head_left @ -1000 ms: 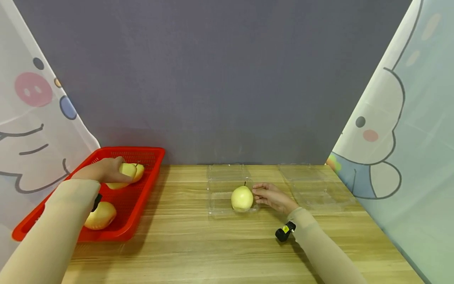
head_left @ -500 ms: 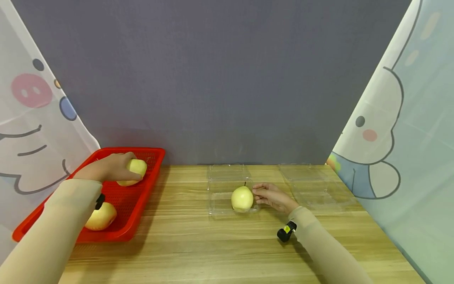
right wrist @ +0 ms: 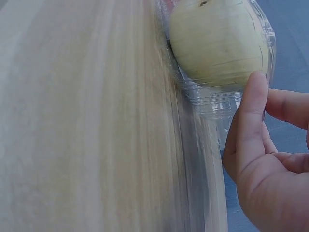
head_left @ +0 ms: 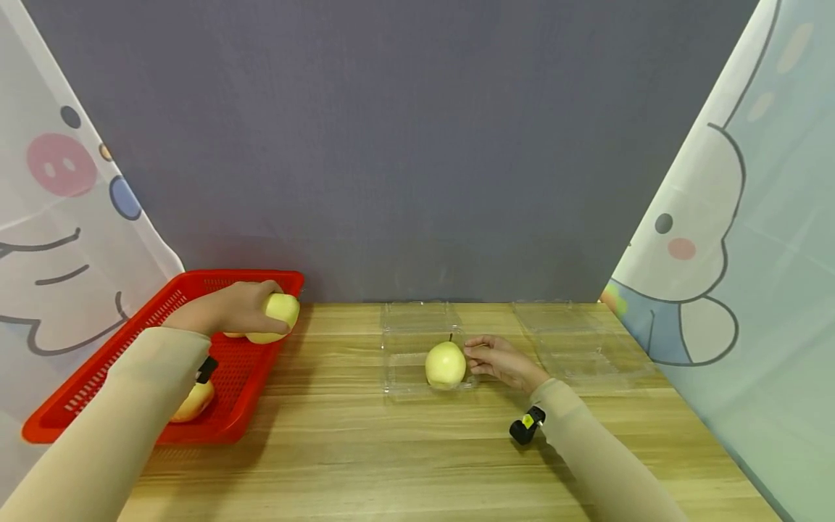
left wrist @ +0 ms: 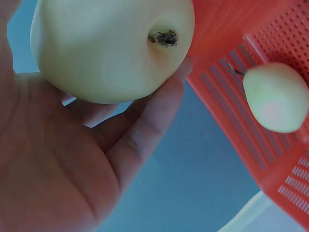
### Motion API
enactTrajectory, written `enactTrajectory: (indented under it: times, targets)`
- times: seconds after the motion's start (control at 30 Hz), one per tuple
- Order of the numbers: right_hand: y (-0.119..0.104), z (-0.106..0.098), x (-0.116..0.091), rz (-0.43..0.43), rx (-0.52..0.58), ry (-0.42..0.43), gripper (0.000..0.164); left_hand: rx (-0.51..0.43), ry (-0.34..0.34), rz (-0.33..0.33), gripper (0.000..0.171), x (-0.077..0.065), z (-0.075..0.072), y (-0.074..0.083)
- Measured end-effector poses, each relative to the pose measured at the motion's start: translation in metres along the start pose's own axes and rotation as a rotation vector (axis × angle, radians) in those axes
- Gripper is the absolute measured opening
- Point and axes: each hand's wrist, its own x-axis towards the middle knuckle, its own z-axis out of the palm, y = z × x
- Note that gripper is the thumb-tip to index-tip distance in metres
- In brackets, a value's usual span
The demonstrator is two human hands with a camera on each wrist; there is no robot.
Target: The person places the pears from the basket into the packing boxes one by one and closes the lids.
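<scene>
My left hand (head_left: 238, 308) holds a pale yellow pear (head_left: 282, 310) over the right rim of the red basket (head_left: 244, 391). The left wrist view shows the held pear (left wrist: 111, 43) close up, dark dimple facing the camera, with fingers curled beneath it. Another yellow pear (head_left: 446, 365), stem up, sits in the near right part of an open clear plastic box (head_left: 404, 370) at mid-table. Beside that box's right edge rests my right hand (head_left: 502, 361). Its fairly straight fingers (right wrist: 253, 104) lie at the clear wall next to the pear (right wrist: 217, 41).
Inside the basket lie a pear (head_left: 196, 401) at the near end and another pear (head_left: 235, 335) partly hidden behind my left hand. A second open clear plastic box (head_left: 587, 355) stands at the right of the wooden table (head_left: 365, 457). A grey panel (head_left: 417, 145) rises behind.
My left hand has lifted the pear and carried it right, from the basket's middle to its right rim. The right hand and the pear in the box have stayed put.
</scene>
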Motion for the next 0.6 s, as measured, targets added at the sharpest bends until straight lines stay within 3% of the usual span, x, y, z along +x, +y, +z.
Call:
enactTrajectory:
  times: [0.6]
  targets:
    - [0.001,-0.001,0.000,-0.003,-0.010,0.001,0.041,-0.061,-0.038,0.042,0.055,0.013,0.014,0.033]
